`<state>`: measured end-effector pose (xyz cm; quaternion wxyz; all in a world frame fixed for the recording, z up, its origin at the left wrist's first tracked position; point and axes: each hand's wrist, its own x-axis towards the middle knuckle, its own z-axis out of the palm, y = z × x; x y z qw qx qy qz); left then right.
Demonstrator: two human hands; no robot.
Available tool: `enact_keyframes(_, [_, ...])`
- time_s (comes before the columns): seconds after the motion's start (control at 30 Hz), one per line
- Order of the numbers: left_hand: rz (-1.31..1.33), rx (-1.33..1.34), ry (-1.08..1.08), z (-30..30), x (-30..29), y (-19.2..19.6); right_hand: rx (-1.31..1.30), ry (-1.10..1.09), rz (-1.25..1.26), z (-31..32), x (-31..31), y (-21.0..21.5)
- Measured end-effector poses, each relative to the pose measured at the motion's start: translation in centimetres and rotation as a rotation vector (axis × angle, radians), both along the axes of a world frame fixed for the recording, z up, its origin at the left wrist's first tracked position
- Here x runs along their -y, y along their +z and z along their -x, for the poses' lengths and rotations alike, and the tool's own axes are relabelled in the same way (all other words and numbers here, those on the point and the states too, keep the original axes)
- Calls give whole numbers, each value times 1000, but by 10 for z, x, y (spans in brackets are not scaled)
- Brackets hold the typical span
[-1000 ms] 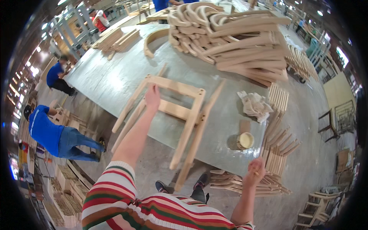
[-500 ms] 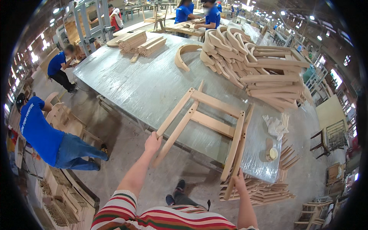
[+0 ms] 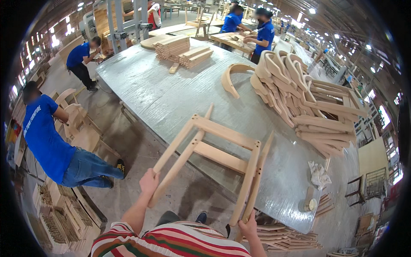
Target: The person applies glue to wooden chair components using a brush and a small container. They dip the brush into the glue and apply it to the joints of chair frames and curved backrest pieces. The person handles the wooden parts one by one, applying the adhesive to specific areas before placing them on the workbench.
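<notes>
Frame [image 3: 220, 157] of pale wood: located at the near edge of the grey table [image 3: 180, 94]. Its two cross rails [image 3: 227, 133] lie over the tabletop in view; the lower ends of its long bars [image 3: 177, 168] project past the edge. From my remote station I cannot tell whether it rests on the surface or is held just above.

Left hand [image 3: 149, 181]: I read it as closed around the lower end of the outermost left bar. Right hand [image 3: 248, 225]: I read it as grasping the lower end of the outermost right bar; its fingertips are partly hidden.

Right of the frame, on the table, I locate a crumpled white cloth [image 3: 319, 174] and, near it, a small cup [image 3: 311, 204]. Beyond the frame I register a curved wooden piece [image 3: 226, 80], just beside a pile of curved parts [image 3: 278, 81], and stacked straight strips [image 3: 173, 48].
</notes>
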<state>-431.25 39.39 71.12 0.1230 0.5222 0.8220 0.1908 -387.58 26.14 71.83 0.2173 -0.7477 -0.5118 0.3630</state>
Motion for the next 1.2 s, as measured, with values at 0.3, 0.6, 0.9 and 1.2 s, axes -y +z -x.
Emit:
enact_keyframes(0.3, [-18, -74, 157, 213, -99, 18, -86, 222, -39, 205, -168, 23])
enact_keyframes(0.6, [-143, -207, 53, 395, -313, 27, -229, 182, -362, 403, -328, 11])
enact_keyframes(0.9, [-691, -39, -332, 277, -384, 20, -222, 262, -98, 380, -330, 43])
enact_keyframes(1.2, [-599, 236, -968, 17, -272, 52, 159, -53, -22, 183, -154, 76])
